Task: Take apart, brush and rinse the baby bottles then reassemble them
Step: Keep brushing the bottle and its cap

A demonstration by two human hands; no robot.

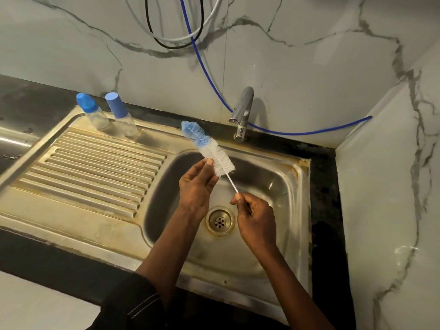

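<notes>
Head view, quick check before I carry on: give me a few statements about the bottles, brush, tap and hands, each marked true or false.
1. The two clear baby bottles with blue caps stand capped on the ribbed steel drainboard. True.
2. The right hand grips the blue-and-white bottle brush by its bristles. False: it pinches the thin white handle; the left hand touches the bristles.
3. Water streams from the chrome tap. False: no stream shows.
4. The brush is held above the steel sink basin. True.
</notes>
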